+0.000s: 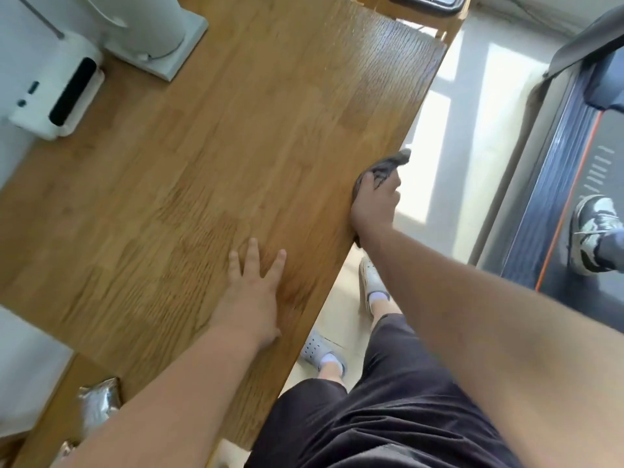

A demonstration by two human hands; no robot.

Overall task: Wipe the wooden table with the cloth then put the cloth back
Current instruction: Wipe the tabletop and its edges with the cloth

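Observation:
The wooden table (202,157) fills the left and middle of the head view, its long edge running diagonally on the right. A dark grey cloth (388,165) lies on that right edge, partly hanging over it. My right hand (374,204) presses down on the cloth at the edge, fingers curled into it. Flat on the tabletop near the same edge rests my left hand (253,292), fingers spread, holding nothing.
White appliances (57,96) stand at the table's far left. A silvery packet (99,405) lies near the lower left corner. Right of the table is pale floor with a treadmill (557,163), where another person's shoe (591,231) stands. My own feet are below the table edge.

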